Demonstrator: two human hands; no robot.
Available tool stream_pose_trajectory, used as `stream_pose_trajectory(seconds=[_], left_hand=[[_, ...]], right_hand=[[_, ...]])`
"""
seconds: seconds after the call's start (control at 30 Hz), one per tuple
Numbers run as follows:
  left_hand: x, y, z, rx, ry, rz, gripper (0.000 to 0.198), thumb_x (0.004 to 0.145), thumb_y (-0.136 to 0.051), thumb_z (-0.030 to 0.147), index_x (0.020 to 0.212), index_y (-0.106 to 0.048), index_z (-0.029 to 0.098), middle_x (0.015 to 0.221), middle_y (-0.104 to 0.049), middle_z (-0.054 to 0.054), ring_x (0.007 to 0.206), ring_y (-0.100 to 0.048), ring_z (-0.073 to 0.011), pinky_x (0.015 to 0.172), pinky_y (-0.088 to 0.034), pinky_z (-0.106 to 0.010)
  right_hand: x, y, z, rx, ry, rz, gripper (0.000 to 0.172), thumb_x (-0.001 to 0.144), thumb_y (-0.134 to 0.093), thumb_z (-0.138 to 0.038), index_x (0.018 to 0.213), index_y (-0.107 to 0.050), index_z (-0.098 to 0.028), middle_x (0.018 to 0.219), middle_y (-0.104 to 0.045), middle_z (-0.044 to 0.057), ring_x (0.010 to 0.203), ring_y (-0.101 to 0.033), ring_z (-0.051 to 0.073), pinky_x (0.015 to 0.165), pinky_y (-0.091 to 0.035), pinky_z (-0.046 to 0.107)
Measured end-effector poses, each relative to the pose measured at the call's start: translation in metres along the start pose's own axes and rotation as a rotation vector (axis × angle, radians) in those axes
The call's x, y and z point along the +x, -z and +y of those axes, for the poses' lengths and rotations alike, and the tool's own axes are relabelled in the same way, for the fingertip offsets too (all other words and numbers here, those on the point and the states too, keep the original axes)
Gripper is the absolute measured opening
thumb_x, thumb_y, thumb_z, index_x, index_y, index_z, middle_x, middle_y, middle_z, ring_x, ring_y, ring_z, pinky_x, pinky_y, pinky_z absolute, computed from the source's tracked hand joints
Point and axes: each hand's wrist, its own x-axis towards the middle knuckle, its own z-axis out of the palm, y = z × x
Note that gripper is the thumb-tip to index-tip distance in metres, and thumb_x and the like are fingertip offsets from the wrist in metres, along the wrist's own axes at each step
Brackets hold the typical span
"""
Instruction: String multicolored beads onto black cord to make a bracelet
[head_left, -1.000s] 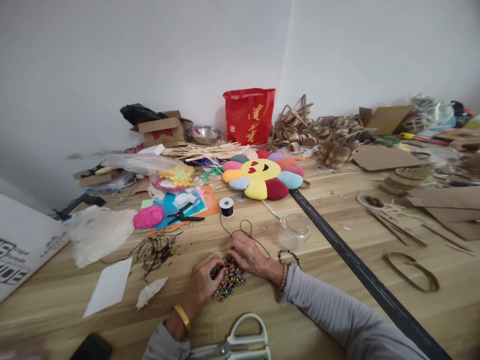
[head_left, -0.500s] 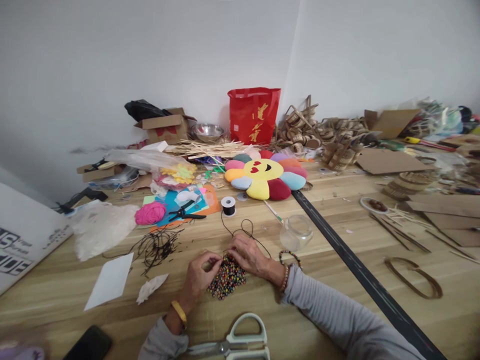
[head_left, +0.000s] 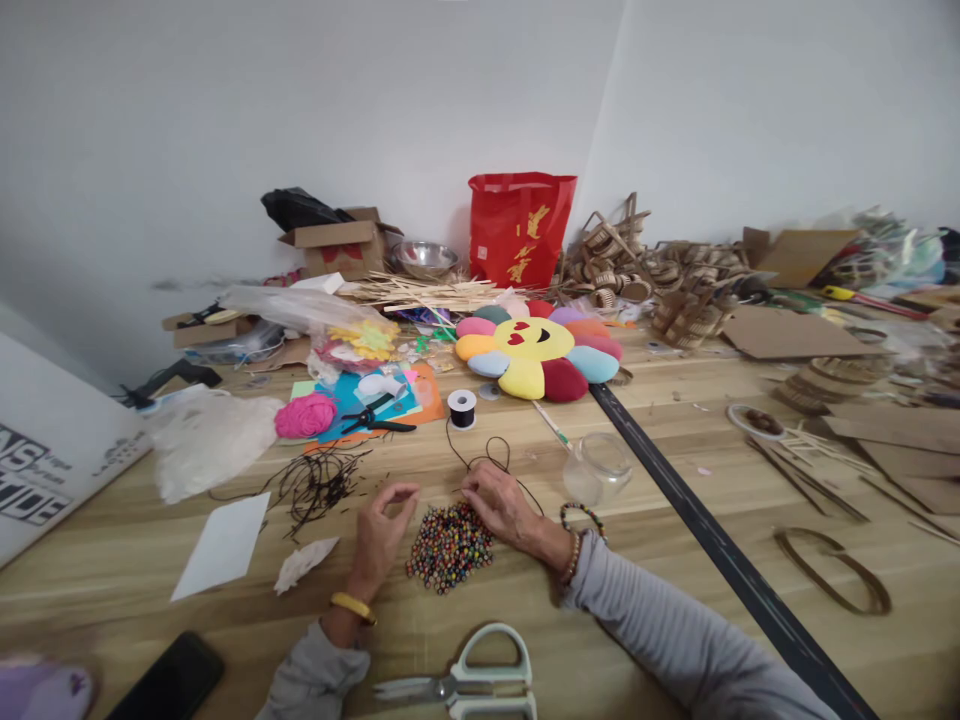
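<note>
A heap of small multicoloured beads (head_left: 448, 552) lies on the wooden table between my hands. My left hand (head_left: 381, 530) is raised just left of the heap, thumb and fingertips pinched together; whatever they hold is too small to make out. At the heap's upper right edge, my right hand (head_left: 501, 505) pinches a thin black cord (head_left: 491, 447), whose end at the fingertips is hard to see. The cord loops back to a white spool of black cord (head_left: 462, 409). Beside my right wrist rest a beaded bracelet (head_left: 583, 517) and a glass jar (head_left: 598, 468).
White-handled scissors (head_left: 491, 675) lie in front of me, and a dark phone (head_left: 169, 680) is at lower left. Black cord scraps (head_left: 319, 490), paper (head_left: 223, 548) and pink yarn (head_left: 305, 414) spread leftward. A flower cushion (head_left: 536, 345) and a red bag (head_left: 520, 230) stand behind; a black strip (head_left: 697, 525) crosses the right.
My left hand has moved left, away from the beads and from my right hand, still pinched. My right hand stays almost in place. The view has shifted slightly.
</note>
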Motion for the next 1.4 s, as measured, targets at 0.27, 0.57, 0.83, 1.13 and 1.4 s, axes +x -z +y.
stream_pose_trajectory(seconds=[0.27, 0.57, 0.83, 1.13, 1.4], left_hand=[[0.021, 0.021, -0.029, 0.18, -0.112, 0.141, 0.035, 0.081, -0.049, 0.043, 0.083, -0.071, 0.016, 0.09, -0.073, -0.012, 0.088, -0.066, -0.0262, 0.084, -0.052, -0.04], [0.024, 0.049, -0.025, 0.093, 0.036, 0.208, 0.043, 0.088, -0.043, 0.044, 0.105, -0.066, 0.012, 0.104, -0.072, -0.014, 0.098, -0.065, -0.0258, 0.09, -0.05, -0.039], [0.029, 0.057, -0.03, 0.167, 0.02, 0.15, 0.036, 0.082, -0.051, 0.041, 0.093, -0.071, 0.013, 0.098, -0.074, -0.013, 0.091, -0.068, -0.0264, 0.085, -0.052, -0.039], [0.012, -0.019, 0.011, 0.381, -0.327, -0.343, 0.017, 0.083, -0.056, 0.019, 0.085, -0.073, 0.018, 0.087, -0.073, -0.009, 0.087, -0.064, -0.0244, 0.086, -0.047, -0.04], [0.013, -0.042, 0.025, 0.514, -0.358, -0.356, 0.018, 0.086, -0.055, 0.016, 0.077, -0.07, 0.017, 0.08, -0.067, -0.007, 0.084, -0.062, -0.0227, 0.082, -0.046, -0.036]], right_hand=[[-0.002, -0.002, 0.004, 0.003, -0.019, -0.027, 0.014, 0.094, -0.043, -0.019, 0.083, -0.053, -0.019, 0.078, -0.056, 0.005, 0.074, -0.053, 0.017, 0.068, -0.046, 0.029], [-0.003, -0.002, 0.008, 0.082, -0.145, 0.095, 0.013, 0.092, -0.048, -0.024, 0.082, -0.055, -0.019, 0.077, -0.058, 0.003, 0.072, -0.055, 0.016, 0.068, -0.046, 0.028], [0.0, -0.004, 0.014, 0.151, -0.253, 0.187, 0.017, 0.091, -0.05, -0.028, 0.079, -0.056, -0.018, 0.073, -0.059, 0.002, 0.069, -0.056, 0.015, 0.066, -0.046, 0.028], [0.004, -0.004, 0.017, 0.3, -0.421, 0.282, 0.022, 0.088, -0.054, -0.037, 0.078, -0.056, -0.017, 0.07, -0.058, 0.002, 0.065, -0.055, 0.015, 0.061, -0.046, 0.027], [0.003, -0.004, 0.018, 0.291, -0.42, 0.274, 0.025, 0.088, -0.054, -0.04, 0.077, -0.056, -0.017, 0.071, -0.057, 0.002, 0.064, -0.053, 0.014, 0.058, -0.044, 0.026]])
